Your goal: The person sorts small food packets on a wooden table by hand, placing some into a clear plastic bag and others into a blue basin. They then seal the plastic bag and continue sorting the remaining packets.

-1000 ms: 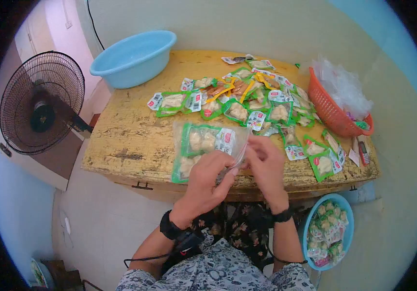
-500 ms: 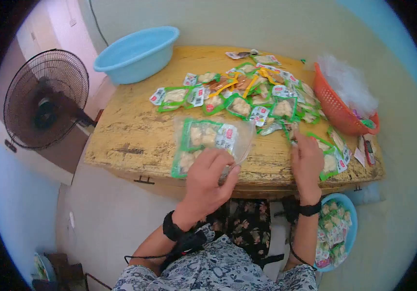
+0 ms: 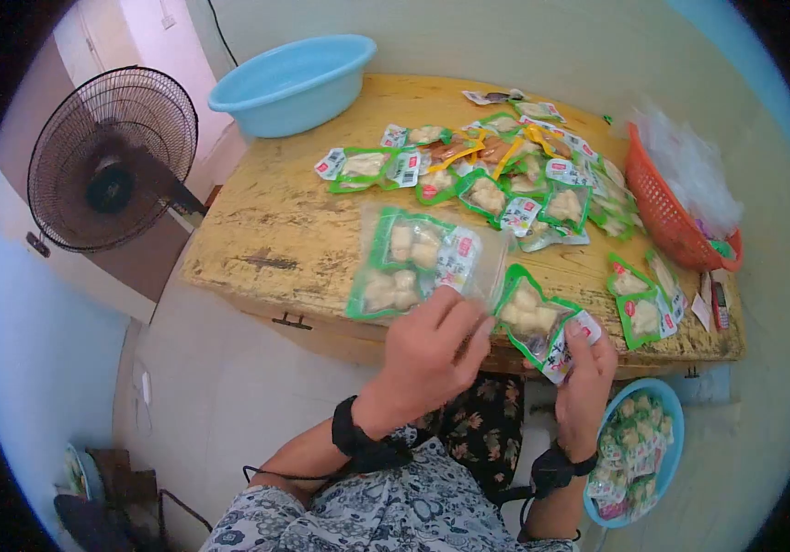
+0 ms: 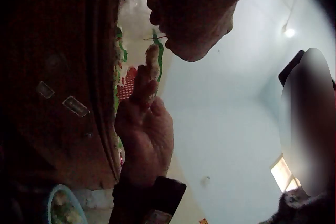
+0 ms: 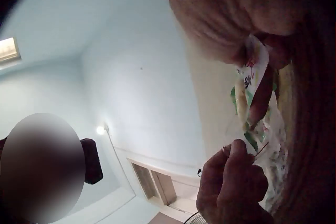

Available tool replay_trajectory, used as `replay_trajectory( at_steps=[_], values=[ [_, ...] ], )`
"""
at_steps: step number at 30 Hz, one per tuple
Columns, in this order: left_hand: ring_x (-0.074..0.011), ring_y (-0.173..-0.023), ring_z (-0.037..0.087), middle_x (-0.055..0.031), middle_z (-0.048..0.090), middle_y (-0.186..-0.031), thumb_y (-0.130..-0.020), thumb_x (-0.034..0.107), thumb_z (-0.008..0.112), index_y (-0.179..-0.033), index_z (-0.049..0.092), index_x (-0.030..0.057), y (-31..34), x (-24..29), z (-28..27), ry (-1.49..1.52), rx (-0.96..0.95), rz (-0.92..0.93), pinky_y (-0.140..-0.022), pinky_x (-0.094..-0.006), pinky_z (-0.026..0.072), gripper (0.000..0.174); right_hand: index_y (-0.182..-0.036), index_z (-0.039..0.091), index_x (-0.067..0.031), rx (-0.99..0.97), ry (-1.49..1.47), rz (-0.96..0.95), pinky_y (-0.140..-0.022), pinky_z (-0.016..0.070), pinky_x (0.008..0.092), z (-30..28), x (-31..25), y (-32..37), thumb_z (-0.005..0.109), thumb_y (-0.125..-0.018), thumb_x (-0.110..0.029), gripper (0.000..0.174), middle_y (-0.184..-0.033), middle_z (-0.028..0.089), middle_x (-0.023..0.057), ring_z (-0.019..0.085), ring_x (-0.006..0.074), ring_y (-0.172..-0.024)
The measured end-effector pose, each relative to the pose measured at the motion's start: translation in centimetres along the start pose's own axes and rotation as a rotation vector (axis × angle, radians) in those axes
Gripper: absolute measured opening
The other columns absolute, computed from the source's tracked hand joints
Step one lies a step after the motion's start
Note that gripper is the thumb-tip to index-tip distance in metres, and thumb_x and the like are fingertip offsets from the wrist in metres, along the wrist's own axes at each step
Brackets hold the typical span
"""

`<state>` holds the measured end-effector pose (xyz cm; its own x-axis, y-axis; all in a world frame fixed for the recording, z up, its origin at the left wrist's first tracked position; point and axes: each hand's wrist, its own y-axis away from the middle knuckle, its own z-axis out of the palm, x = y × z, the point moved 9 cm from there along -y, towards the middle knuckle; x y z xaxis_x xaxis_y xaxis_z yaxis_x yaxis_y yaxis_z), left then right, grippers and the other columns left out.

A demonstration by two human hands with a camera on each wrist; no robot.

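Open tabletop (image 3: 271,221) left of bag (image 3: 432,258), packets (image 3: 486,195) beyond

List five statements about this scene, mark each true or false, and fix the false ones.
1. The right hand holds a green-edged pack. True.
2. The left hand reaches into the red basket. False: the left hand pinches the clear bag.
3. The fan stands right of the table. False: the fan stands to its left.
4. The lower basin holds packs. True.
5. No pack on the table has yellow edges. False: some, like the brown pack, do.
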<state>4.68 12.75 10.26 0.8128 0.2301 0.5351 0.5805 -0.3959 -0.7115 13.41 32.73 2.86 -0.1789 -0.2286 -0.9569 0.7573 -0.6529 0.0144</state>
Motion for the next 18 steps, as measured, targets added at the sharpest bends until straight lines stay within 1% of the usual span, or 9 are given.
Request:
replay_trajectory(
  at_steps=[1,4,6,7,10,13,15,18],
  values=[
    [-0.0280,-0.066,0.064,-0.0115,0.061,-0.085,-0.084,0.005,0.075,-0.100,0.066,0.0037,0.1,0.4,0.0,-0.010,-0.002,0.010,-0.056,-0.0377,0.0506,0.018,-0.110,0.065,0.0014,-0.016,-0.078,0.010,-0.059,0.0637,0.0344,0.7,0.4,-0.2,0.057,-0.104,-0.017,0.021,-0.094,0.070,0.0070,0.069,0.0140,-0.074],
    [-0.0285,-0.066,0.064,-0.0108,0.062,-0.085,-0.083,0.005,0.075,-0.100,0.067,0.0044,0.3,1.2,0.0,-0.024,-0.008,0.035,-0.056,-0.0380,0.0507,0.019,-0.110,0.064,0.0015,0.003,-0.063,0.038,-0.055,0.0621,0.0321,2.7,-0.2,-0.2,0.057,-0.104,-0.017,0.021,-0.089,0.069,0.0061,0.067,0.0136,-0.068],
    [-0.0281,-0.066,0.065,-0.0102,0.062,-0.084,-0.083,0.005,0.075,-0.100,0.067,0.0046,0.4,1.3,-0.1,-0.018,-0.013,0.038,-0.055,-0.0381,0.0507,0.019,-0.110,0.064,0.0006,-0.086,0.009,0.075,-0.051,0.0598,0.0293,3.0,0.6,-0.6,0.057,-0.104,-0.018,0.021,-0.085,0.067,0.0045,0.065,0.0122,-0.063],
    [-0.0281,-0.066,0.065,-0.0101,0.062,-0.084,-0.083,0.005,0.076,-0.100,0.068,0.0046,0.3,1.3,-0.2,-0.018,-0.002,0.041,-0.055,-0.0381,0.0507,0.019,-0.110,0.064,0.0002,-0.130,0.047,0.096,-0.049,0.0586,0.0279,3.3,1.0,-0.7,0.057,-0.104,-0.018,0.021,-0.083,0.067,0.0037,0.064,0.0115,-0.061],
    [-0.0279,-0.065,0.065,-0.0100,0.063,-0.084,-0.083,0.006,0.076,-0.100,0.068,0.0044,0.0,1.0,-0.5,-0.014,0.035,0.045,-0.055,-0.0382,0.0509,0.019,-0.109,0.065,-0.0012,-0.126,0.258,0.082,-0.044,0.0547,0.0255,3.5,0.7,-0.5,0.057,-0.104,-0.020,0.021,-0.079,0.065,0.0018,0.061,0.0094,-0.057],
    [-0.0278,-0.066,0.065,-0.0103,0.063,-0.085,-0.084,0.008,0.076,-0.099,0.067,0.0038,-0.2,0.9,-0.5,-0.003,0.065,0.053,-0.054,-0.0380,0.0509,0.019,-0.108,0.065,-0.0027,-0.110,0.269,0.116,-0.042,0.0517,0.0244,3.5,0.5,-0.2,0.058,-0.104,-0.020,0.020,-0.080,0.065,0.0010,0.060,0.0077,-0.056],
    [-0.0279,-0.068,0.065,-0.0104,0.063,-0.085,-0.084,0.010,0.077,-0.100,0.067,0.0034,-0.3,1.1,-0.3,0.018,0.070,0.056,-0.054,-0.0378,0.0505,0.020,-0.109,0.066,-0.0031,-0.099,0.195,0.119,-0.041,0.0500,0.0237,3.7,0.6,-0.4,0.058,-0.104,-0.020,0.019,-0.079,0.065,0.0008,0.060,0.0075,-0.055],
    [-0.0285,-0.069,0.064,-0.0104,0.062,-0.086,-0.084,0.013,0.077,-0.101,0.066,0.0025,-0.6,0.6,-0.9,0.011,0.105,-0.075,-0.054,-0.0382,0.0497,0.023,-0.109,0.066,-0.0032,-0.074,0.126,0.100,-0.039,0.0480,0.0227,4.0,0.3,-0.5,0.058,-0.104,-0.020,0.019,-0.078,0.064,0.0004,0.058,0.0071,-0.053]
  ],
)
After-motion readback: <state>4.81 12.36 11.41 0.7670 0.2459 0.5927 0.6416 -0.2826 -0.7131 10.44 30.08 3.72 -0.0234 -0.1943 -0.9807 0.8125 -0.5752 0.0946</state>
